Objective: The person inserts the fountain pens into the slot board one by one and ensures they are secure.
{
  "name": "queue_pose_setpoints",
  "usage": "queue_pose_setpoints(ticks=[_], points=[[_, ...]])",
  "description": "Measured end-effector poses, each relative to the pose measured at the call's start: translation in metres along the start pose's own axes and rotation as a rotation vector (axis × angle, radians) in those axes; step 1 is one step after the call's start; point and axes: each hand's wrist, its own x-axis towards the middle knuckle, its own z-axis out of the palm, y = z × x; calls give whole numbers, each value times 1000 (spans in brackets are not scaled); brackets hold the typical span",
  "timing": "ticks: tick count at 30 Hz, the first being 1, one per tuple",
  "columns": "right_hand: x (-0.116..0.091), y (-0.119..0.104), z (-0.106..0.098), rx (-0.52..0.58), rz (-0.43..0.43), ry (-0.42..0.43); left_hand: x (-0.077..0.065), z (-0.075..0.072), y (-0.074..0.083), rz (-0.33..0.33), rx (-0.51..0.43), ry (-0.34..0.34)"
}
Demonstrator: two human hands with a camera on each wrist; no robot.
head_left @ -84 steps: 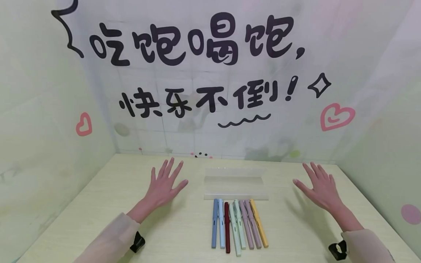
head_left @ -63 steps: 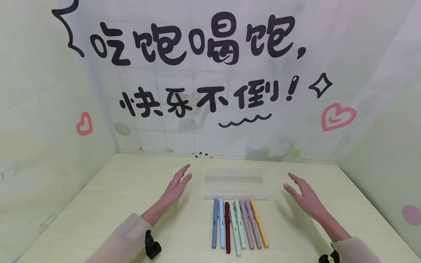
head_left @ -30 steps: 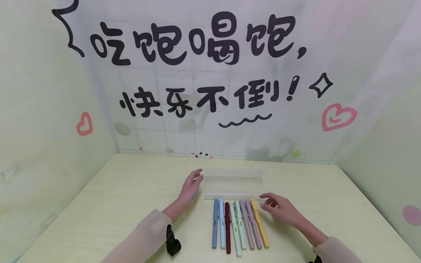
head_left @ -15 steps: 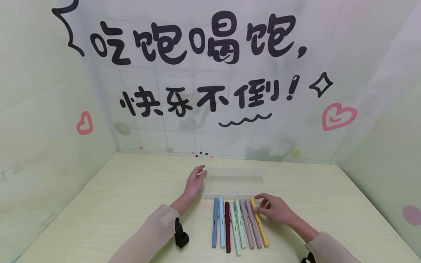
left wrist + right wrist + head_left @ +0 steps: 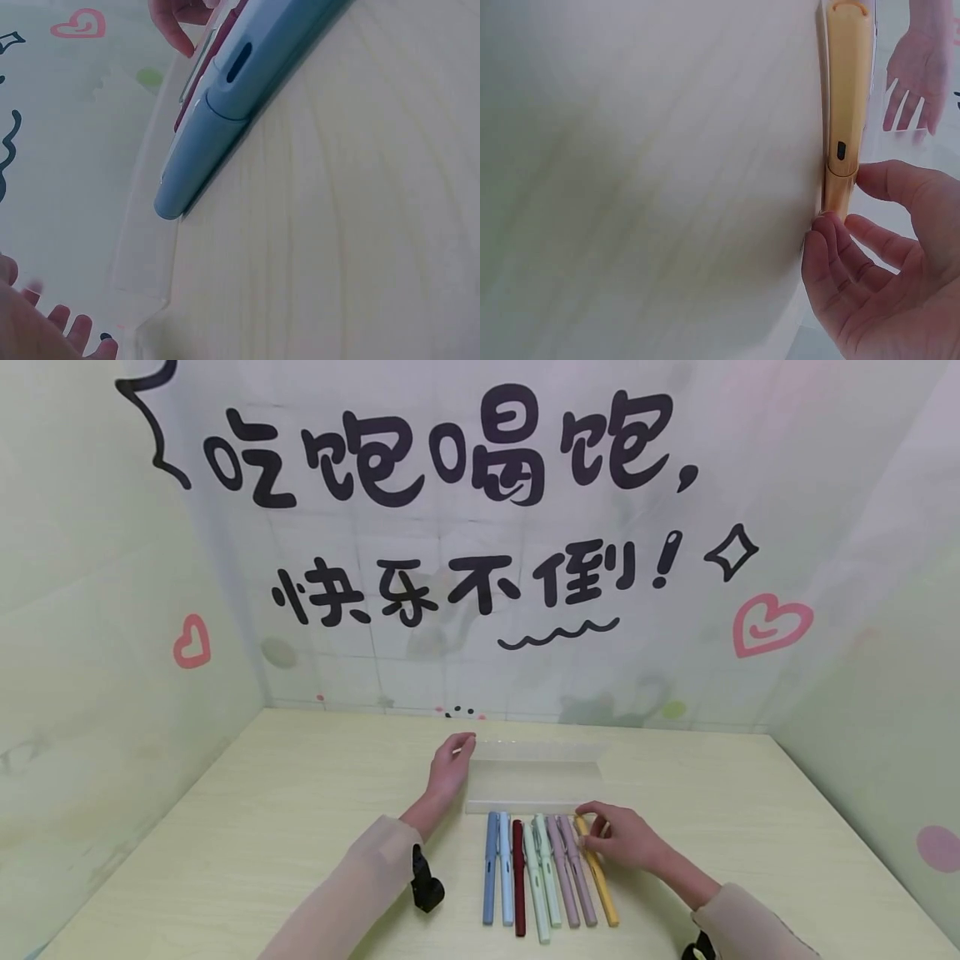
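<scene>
My right hand [image 5: 626,837] pinches the yellow pen [image 5: 602,885] near its capped end; the right wrist view shows thumb and fingertips on either side of the pen [image 5: 847,90]. The pen still lies on the table. My left hand [image 5: 450,768] is at the left end of a clear plastic case [image 5: 536,781], its fingers fairly straight in the right wrist view. Whether it touches the case I cannot tell. Left of the yellow pen lie several more in a row, among them a dark red pen [image 5: 519,877], a pale green pen [image 5: 536,885] and a blue pen [image 5: 491,868].
The pale wooden table [image 5: 247,827] is enclosed by a printed backdrop [image 5: 480,681] behind and cloth walls at both sides. A black wrist camera [image 5: 426,881] hangs below the left sleeve [image 5: 352,885].
Both hands have come inward from wide apart, the left to the case's left end and the right down to the pens. The right hand has taken hold of the yellow pen, which has shifted slightly right.
</scene>
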Motion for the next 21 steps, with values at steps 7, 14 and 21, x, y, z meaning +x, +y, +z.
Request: queue_pose_setpoints(ticks=[7, 14, 21], points=[[0, -1, -2, -36, 5, -14, 2, 1, 0, -17, 18, 12], [1, -2, -1, -80, -24, 10, 6, 2, -3, -29, 53, 35], [1, 0, -1, -40, 28, 9, 8, 2, -5, -38, 55, 39]])
